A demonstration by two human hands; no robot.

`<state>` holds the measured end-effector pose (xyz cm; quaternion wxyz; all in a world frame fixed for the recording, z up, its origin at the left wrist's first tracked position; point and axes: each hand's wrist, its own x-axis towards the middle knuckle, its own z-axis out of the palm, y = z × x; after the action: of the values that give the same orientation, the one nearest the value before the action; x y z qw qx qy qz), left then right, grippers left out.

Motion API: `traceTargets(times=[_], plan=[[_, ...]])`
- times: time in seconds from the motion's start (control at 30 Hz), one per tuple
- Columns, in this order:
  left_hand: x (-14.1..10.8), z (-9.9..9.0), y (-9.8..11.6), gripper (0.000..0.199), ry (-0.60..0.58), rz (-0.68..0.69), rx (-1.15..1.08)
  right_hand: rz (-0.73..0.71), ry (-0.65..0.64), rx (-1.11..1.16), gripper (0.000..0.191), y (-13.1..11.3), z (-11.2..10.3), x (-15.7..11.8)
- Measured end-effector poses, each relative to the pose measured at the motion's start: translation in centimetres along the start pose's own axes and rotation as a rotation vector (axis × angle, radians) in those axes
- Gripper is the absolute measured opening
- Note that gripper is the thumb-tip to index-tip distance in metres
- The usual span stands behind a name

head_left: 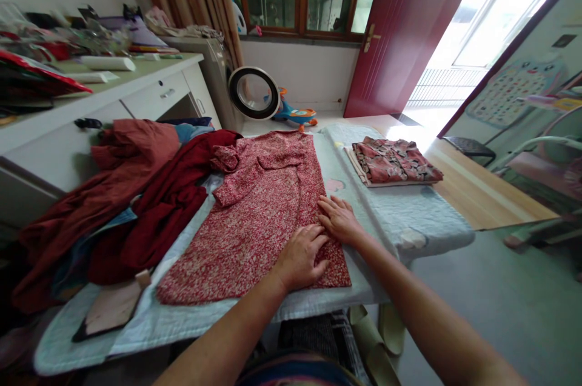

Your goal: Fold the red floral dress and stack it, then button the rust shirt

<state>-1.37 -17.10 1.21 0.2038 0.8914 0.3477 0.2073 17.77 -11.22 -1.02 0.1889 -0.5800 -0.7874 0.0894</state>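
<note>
A red and white patterned dress (254, 222) lies spread on the pale blue quilted cover (359, 216), its right side folded over in a straight edge. My left hand (302, 257) rests on the dress near its lower right, fingers stretched out and palm down. Just beyond it, my right hand (339, 219) lies flat across the dress's right edge, fingers extended. The fingertips of the two hands are close together. Neither hand grips anything that I can see.
Dark red clothes (154, 228) are heaped at the left, beside a phone-like flat case (111, 311). Folded patterned clothes (395, 162) sit at the right. A cluttered white cabinet (168, 92), an open washer door (253, 93) and a toy (295, 114) stand behind.
</note>
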Motion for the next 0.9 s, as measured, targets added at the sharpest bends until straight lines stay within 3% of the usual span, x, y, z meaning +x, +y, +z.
traceTargets(times=[0.23,0.47,0.9], plan=[[-0.2,0.0,0.0,0.049,-0.028,-0.022,0.016,-0.012,-0.055,-0.045,0.046,1.9,0.0,5.7],[-0.2,0.1,-0.1,0.051,-0.039,-0.038,0.003,0.073,-0.065,-0.058,0.045,4.3,0.6,11.4],[-0.2,-0.1,0.1,0.053,-0.057,-0.073,0.011,0.163,-0.007,-0.183,0.047,3.8,0.8,11.9]])
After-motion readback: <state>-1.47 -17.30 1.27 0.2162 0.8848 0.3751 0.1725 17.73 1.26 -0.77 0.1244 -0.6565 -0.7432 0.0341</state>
